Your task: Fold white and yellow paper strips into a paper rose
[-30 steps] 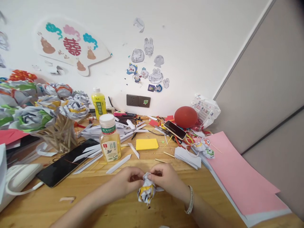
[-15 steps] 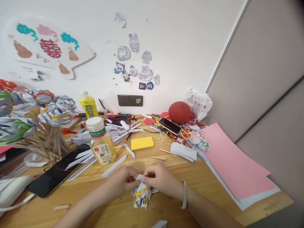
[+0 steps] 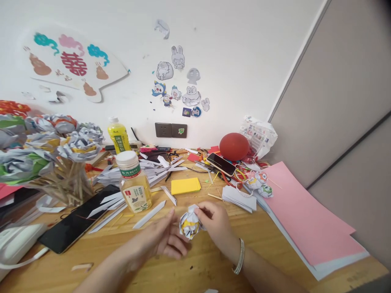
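Observation:
A white paper flower (image 3: 190, 224) with yellow inner petals is held above the front of the wooden table. My right hand (image 3: 214, 221) pinches it by a white petal at its upper right edge, and a bracelet circles that wrist. My left hand (image 3: 166, 238) lies just left of the flower with its fingers spread and palm turned toward it. Whether the left fingertips touch the flower from behind, I cannot tell. Beyond the hands are a stack of yellow paper (image 3: 185, 186) and a stack of white paper pieces (image 3: 239, 198).
At the left, similar paper flowers (image 3: 76, 146) on sticks stand in a clear container. Near them are a drink bottle (image 3: 134, 187), a black phone (image 3: 76, 221) and a white device (image 3: 20, 244). Pink sheets (image 3: 308, 215) lie right; a red balloon (image 3: 234, 146) sits at the back.
The left hand has let go of the paper flower and opened beside it. The right hand has lifted and turned the flower slightly up and to the right. The view has shifted a little.

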`<state>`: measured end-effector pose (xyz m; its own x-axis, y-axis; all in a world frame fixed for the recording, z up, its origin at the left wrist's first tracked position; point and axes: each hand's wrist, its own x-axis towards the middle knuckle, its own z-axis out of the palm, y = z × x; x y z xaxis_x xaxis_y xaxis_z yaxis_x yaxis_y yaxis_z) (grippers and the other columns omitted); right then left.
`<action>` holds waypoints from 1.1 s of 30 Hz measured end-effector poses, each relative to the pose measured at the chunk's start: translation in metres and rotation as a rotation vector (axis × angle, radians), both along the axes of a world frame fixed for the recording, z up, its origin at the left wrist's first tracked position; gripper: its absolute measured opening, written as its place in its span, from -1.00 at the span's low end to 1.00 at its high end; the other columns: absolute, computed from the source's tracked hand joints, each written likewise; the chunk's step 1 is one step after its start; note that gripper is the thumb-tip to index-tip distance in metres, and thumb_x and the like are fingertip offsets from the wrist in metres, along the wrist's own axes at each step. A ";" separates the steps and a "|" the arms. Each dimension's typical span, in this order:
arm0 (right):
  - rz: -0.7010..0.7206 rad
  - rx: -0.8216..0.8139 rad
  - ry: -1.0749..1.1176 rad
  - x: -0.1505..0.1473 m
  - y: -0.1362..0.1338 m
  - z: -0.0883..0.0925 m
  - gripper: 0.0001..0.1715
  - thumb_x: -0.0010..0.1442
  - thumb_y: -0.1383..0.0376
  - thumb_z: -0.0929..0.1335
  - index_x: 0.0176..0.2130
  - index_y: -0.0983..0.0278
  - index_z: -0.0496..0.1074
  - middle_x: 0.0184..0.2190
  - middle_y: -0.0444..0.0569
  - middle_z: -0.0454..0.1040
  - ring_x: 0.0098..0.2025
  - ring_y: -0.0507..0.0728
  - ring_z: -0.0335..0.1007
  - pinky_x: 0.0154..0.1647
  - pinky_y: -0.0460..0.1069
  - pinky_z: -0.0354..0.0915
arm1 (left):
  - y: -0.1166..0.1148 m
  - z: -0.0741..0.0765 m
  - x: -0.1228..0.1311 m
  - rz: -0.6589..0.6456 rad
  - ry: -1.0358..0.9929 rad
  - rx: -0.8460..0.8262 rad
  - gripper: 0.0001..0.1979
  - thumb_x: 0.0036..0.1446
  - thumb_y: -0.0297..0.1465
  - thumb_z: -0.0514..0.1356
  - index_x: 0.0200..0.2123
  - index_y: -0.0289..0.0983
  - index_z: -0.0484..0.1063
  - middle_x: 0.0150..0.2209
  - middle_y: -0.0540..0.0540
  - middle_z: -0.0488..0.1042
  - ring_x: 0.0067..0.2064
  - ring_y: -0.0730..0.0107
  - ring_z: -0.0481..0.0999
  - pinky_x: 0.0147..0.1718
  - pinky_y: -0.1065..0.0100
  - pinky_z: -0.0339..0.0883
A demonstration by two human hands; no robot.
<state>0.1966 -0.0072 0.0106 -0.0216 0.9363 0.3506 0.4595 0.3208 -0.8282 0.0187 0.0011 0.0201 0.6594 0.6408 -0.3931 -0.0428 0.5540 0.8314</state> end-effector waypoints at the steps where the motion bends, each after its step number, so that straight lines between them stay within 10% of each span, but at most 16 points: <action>1: -0.003 0.027 0.001 0.000 0.000 0.000 -0.82 0.13 0.32 0.29 -0.43 0.31 0.46 -0.50 -0.09 0.46 -0.45 0.04 0.33 -0.46 -0.12 0.22 | -0.002 -0.004 0.004 -0.010 -0.065 -0.056 -0.43 0.06 0.07 0.00 -0.26 -0.34 0.41 -0.34 -0.18 0.50 -0.41 0.29 0.52 -0.40 0.33 0.34; 19: 0.484 0.467 -0.308 0.009 -0.004 0.010 -0.64 0.32 0.17 0.13 -0.05 0.23 0.37 -0.17 0.03 0.48 -0.16 0.12 0.34 -0.10 0.07 0.24 | -0.016 -0.006 0.018 0.188 -0.330 -0.148 -0.67 0.06 -0.16 0.19 -0.31 -0.35 0.41 -0.47 -0.07 0.45 -0.52 0.48 0.42 -0.55 0.48 0.32; 33: 0.500 0.436 -0.306 0.010 -0.009 0.014 -0.67 0.28 0.23 0.19 0.01 0.19 0.33 -0.07 0.02 0.42 -0.09 0.13 0.29 -0.08 0.07 0.22 | -0.022 0.000 0.019 0.247 -0.239 0.003 -0.61 -0.04 -0.12 0.26 -0.28 -0.33 0.41 -0.53 -0.02 0.41 -0.55 0.49 0.40 -0.60 0.50 0.28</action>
<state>0.2062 -0.0158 0.0245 -0.5669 0.5650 0.5995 0.3616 0.8245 -0.4352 0.0372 -0.0205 0.0205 0.5573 0.7937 -0.2437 -0.3692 0.4998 0.7835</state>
